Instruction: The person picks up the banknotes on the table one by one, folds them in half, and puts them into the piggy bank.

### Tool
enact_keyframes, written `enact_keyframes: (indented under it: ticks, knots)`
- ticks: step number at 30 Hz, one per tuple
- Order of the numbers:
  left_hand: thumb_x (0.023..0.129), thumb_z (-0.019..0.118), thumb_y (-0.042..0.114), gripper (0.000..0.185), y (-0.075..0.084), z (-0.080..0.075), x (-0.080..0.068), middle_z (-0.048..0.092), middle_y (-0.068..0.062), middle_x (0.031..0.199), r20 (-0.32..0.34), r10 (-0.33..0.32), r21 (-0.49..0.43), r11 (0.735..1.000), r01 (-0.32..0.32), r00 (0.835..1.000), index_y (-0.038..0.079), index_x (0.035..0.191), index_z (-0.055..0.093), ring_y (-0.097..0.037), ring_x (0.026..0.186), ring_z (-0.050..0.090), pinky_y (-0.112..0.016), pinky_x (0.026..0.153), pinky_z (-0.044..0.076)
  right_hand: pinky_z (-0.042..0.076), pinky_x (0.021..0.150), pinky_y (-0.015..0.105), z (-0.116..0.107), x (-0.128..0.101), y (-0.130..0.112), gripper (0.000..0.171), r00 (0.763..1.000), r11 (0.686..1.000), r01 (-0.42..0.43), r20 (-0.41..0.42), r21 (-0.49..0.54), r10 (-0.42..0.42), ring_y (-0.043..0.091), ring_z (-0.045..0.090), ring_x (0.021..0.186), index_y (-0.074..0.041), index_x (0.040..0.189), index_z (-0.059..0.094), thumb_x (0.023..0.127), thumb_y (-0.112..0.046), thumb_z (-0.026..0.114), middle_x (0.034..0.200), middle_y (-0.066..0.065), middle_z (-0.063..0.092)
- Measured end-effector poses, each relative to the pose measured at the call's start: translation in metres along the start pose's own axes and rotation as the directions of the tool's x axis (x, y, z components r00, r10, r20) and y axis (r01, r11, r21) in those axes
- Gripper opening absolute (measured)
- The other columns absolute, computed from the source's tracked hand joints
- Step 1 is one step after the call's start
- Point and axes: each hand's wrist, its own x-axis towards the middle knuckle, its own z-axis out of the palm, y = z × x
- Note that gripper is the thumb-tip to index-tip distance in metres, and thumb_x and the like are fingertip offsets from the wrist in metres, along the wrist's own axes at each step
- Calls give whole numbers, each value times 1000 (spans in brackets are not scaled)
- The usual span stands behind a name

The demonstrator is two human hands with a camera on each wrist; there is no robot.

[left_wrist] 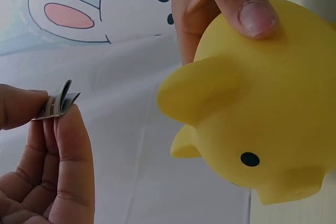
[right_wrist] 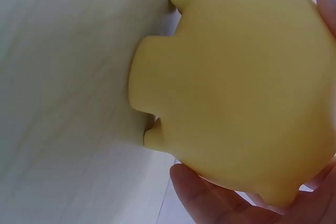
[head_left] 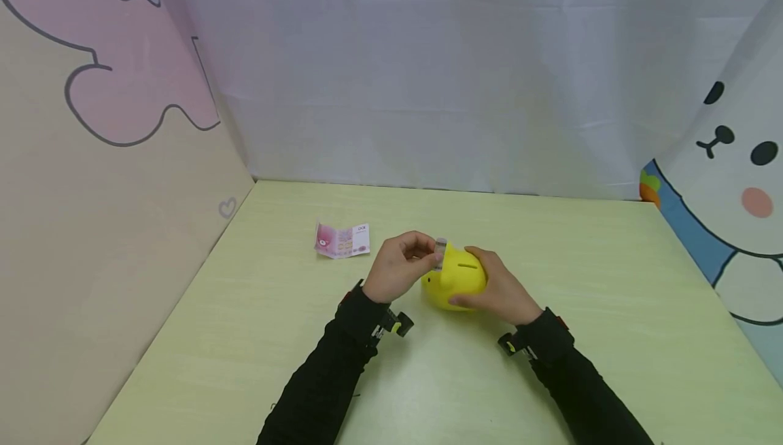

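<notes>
Left fingers [left_wrist: 73, 153] pinch while right fingers [right_wrist: 197, 191] grip.

By the right grip [head_left: 503, 290], on its left side, a piggy bank [head_left: 454, 289] is being held. In the left grip [head_left: 397, 268], near the bank, one banknote [head_left: 440, 255] is being pinched. Beyond and left of the left grip, another banknote [head_left: 342, 241] is being carried by the desk [head_left: 220, 336].

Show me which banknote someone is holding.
The small folded banknote, pinched in the left hand; the pink banknote lies spread out on the table.
</notes>
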Motion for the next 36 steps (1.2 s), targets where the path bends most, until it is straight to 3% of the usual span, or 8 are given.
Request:
enact_keyframes:
  ticks: [21, 29, 36]
  knots:
    - [92, 66, 7, 12, -4, 4, 4, 67, -16, 104, 45, 11, 35, 999, -12, 999, 1, 101, 63, -17, 89, 63, -20, 79, 52, 48, 88, 39, 17, -6, -15, 93, 994, 993, 106, 28, 48, -108, 24, 51, 104, -15, 146, 37, 71, -41, 87, 136, 10, 45]
    - [93, 65, 6, 13, -6, 8, 11, 66, -15, 107, 110, 13, 93, 995, -24, 994, 1, 104, 63, -19, 93, 64, -21, 79, 53, 50, 86, 32, 17, -7, -17, 91, 991, 989, 130, 35, 64, -132, 21, 50, 104, -16, 145, 37, 72, -40, 87, 135, 7, 45]
    - [92, 67, 7, 13, -7, 12, 17, 68, -13, 101, 149, 7, 151, 988, -29, 989, 2, 104, 65, -16, 87, 64, -20, 79, 54, 50, 82, 27, 16, -8, -21, 88, 989, 986, 139, 42, 95, -143, 20, 49, 101, -16, 142, 39, 72, -39, 87, 128, 7, 47]
